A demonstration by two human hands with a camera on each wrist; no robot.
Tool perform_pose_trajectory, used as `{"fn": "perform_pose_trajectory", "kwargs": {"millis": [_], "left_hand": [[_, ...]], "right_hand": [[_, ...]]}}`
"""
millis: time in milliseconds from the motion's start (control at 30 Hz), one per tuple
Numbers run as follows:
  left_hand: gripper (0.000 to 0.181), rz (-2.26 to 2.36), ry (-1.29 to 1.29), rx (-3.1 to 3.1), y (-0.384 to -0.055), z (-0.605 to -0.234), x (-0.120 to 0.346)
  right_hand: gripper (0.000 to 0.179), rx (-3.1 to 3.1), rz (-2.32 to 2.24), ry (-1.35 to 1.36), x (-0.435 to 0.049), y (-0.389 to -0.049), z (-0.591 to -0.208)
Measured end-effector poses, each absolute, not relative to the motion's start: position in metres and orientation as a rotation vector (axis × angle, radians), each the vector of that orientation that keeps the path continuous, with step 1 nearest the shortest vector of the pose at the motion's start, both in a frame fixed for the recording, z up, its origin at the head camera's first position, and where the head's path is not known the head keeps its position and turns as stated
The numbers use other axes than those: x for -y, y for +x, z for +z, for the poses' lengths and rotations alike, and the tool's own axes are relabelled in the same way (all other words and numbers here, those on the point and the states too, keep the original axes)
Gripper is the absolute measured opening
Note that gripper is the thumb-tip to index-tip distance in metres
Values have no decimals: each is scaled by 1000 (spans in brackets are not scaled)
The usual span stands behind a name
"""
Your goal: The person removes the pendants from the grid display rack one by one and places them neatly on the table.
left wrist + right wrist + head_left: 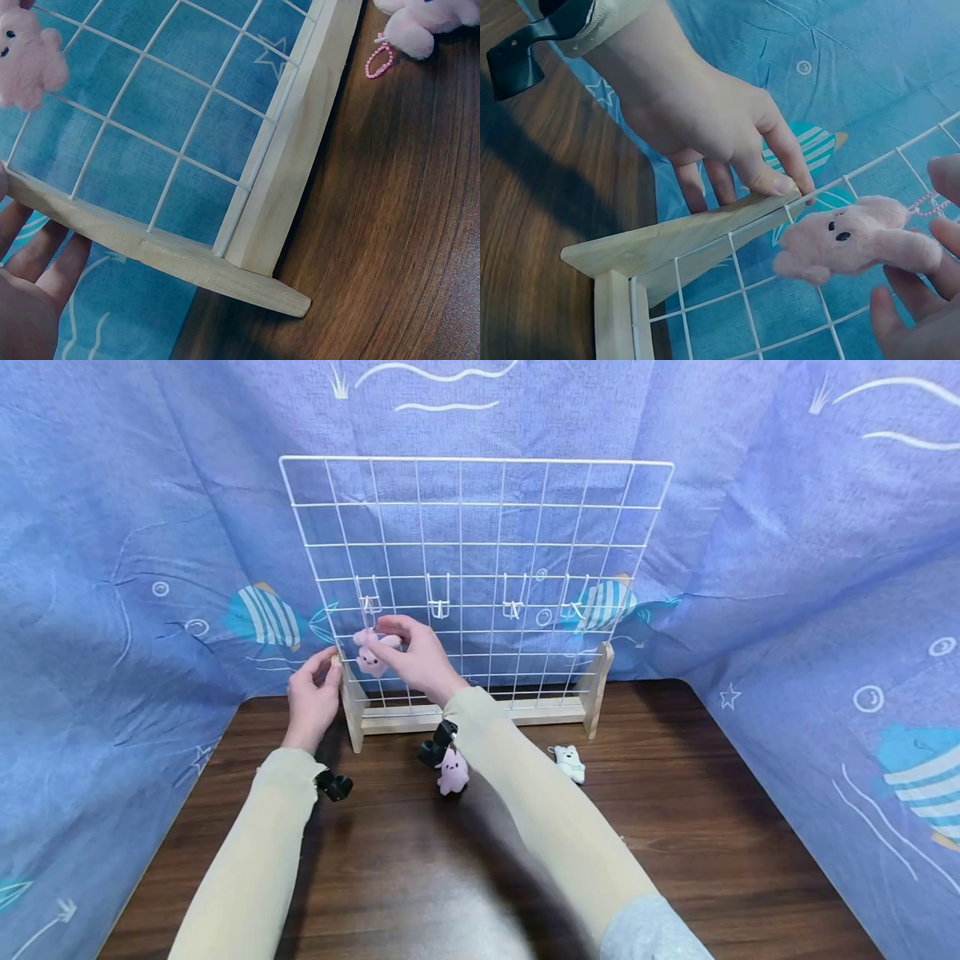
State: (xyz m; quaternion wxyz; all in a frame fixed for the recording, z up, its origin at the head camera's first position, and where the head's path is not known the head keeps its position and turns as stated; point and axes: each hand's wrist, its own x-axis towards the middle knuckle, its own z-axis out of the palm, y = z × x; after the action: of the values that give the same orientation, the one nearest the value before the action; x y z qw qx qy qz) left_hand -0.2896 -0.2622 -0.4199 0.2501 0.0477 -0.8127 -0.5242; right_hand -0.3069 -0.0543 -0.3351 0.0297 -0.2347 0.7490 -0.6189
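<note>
At the left end of the white wire grid rack (480,505), my left hand (312,700) pinches the top of the wooden side support (350,706) between thumb and fingers. My right hand (422,660) holds a small pink plush keychain (370,662) in front of the grid, just below the leftmost hook (369,604). Its pink bead loop (928,202) reaches up by my right fingertips in the right wrist view. Whether the loop is on the hook I cannot tell.
Three more hooks, among them one near the middle (439,608), sit along the same grid row. Another pink plush (453,772) lies on the brown wooden table (390,877) below my right forearm. A white plush (570,764) lies right of it. Blue patterned cloth (787,568) surrounds the table.
</note>
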Motion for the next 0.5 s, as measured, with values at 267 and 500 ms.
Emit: {"fn": "perform_pose_trajectory", "kwargs": {"millis": [267, 500], "left_hand": [[35, -1427, 125, 2208, -289, -418, 261], [35, -1440, 128, 2203, -291, -421, 262]], "right_hand": [[50, -2280, -1854, -768, 57, -313, -330], [47, -2256, -1816, -775, 59, -313, -327]]}}
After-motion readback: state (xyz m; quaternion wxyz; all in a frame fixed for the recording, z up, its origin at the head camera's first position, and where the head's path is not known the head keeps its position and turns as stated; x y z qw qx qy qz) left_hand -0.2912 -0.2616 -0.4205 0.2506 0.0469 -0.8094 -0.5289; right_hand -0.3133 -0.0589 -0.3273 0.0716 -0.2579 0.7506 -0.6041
